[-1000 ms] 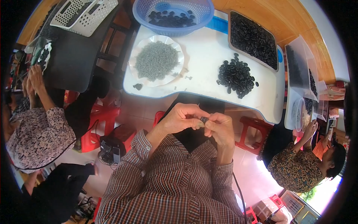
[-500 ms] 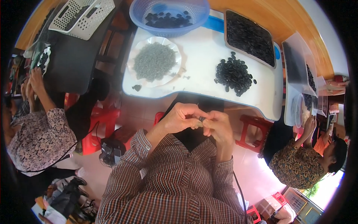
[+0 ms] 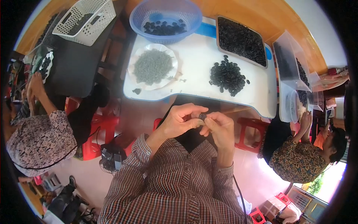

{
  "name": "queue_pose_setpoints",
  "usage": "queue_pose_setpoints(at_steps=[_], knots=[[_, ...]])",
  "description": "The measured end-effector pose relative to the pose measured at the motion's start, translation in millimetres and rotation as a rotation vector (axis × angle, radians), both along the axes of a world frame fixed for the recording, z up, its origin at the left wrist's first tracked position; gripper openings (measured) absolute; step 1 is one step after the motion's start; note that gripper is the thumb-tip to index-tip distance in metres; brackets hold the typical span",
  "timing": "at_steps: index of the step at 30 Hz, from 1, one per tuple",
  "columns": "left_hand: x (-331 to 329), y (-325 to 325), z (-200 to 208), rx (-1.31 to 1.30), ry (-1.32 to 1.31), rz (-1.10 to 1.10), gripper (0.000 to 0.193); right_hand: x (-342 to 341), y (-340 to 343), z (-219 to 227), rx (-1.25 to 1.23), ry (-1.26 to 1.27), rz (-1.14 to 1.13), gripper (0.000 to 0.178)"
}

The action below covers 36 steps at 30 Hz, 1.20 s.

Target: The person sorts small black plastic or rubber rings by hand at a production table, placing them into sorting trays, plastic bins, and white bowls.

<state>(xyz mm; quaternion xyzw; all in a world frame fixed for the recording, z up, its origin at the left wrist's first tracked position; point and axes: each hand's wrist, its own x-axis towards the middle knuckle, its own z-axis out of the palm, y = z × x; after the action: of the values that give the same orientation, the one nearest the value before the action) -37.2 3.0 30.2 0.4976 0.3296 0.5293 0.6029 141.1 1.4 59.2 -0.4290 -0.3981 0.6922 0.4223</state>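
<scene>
A small dark oval piece is pinched between my two hands, above my lap and just off the table's near edge. My left hand grips it with thumb and forefinger; the fingertips of my right hand close on its other side. Beyond them on the white table lies a pile of black oval pieces. Left of that pile, a white fluted plate holds many small grey translucent parts. What detail the held piece has is too small to make out.
A blue colander with black pieces and a tray full of them stand at the table's back. People work at the left and right. Red stools flank me. A white basket sits on the dark left table.
My hands have drawn slightly apart, so the dark oval piece between my fingertips shows more. The view has shifted a little.
</scene>
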Motion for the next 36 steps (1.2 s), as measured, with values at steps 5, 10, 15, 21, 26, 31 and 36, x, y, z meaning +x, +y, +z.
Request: queue_pose_setpoints(at_steps=[5, 10, 15, 21, 26, 31, 36], knots=[[-7, -7, 12, 0.111, 0.156, -0.008, 0.033, -3, -9, 2, 0.011, -0.032, -0.001, 0.013], [-4, -16, 15, 0.105, 0.157, 0.015, 0.033, -5, -18, 6, 0.03, -0.063, -0.02, 0.018], [-4, -19, 13, 0.132, 0.1, 0.015, 0.034, -7, -23, 8, 0.031, 0.037, -0.022, 0.019], [-4, -25, 22, 0.183, 0.14, 0.025, 0.033, -7, -29, 10, 0.077, 0.037, -0.021, 0.02], [-1, -29, 25, 0.217, 0.165, 0.033, 0.031, -6, -34, 11, 0.088, -0.03, -0.038, 0.019], [-2, -33, 22, 0.157, 0.141, 0.003, 0.031, -4, -34, 10, 0.058, 0.064, -0.024, 0.016], [-3, -29, 22, 0.12, 0.064, -0.003, 0.03, -6, -32, 8, 0.076, 0.081, -0.017, 0.015]])
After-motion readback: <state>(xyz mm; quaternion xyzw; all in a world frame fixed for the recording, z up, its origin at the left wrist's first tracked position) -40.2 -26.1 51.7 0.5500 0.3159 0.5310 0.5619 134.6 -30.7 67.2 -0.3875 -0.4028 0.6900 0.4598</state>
